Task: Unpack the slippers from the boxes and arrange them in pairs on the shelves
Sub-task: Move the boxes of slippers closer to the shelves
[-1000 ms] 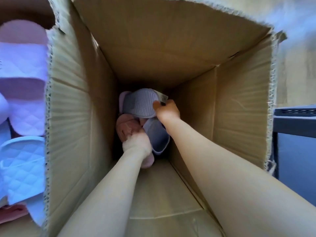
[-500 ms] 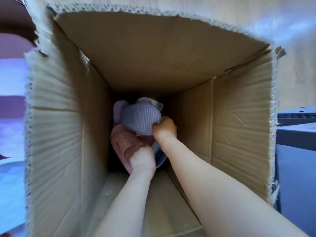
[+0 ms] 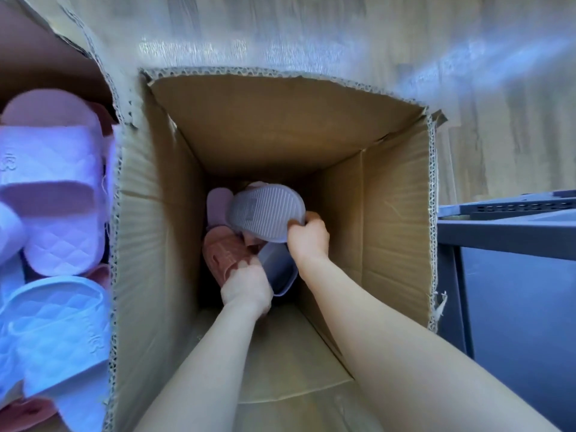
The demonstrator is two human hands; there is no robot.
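Observation:
Both my arms reach down into a tall open cardboard box (image 3: 156, 232). My right hand (image 3: 308, 236) grips the edge of a grey slipper (image 3: 265, 213) turned sole-up, its ribbed underside facing me. My left hand (image 3: 246, 286) holds a pink slipper (image 3: 223, 252) by its heel end. Between the hands lies a second grey slipper (image 3: 279, 271), partly hidden. A pale lilac slipper (image 3: 218, 204) lies under the others at the box bottom.
A second open box (image 3: 46, 63) on the left holds several quilted slippers, lilac (image 3: 53, 194) and pale blue (image 3: 53, 338) among them. A dark metal shelf unit (image 3: 511, 238) stands at the right. Wooden floor (image 3: 343, 35) lies beyond the boxes.
The view has pulled back from the box. Both hands have lifted their slippers slightly, the grey one turning more sole-up; the pink slipper has come further out from under the pile.

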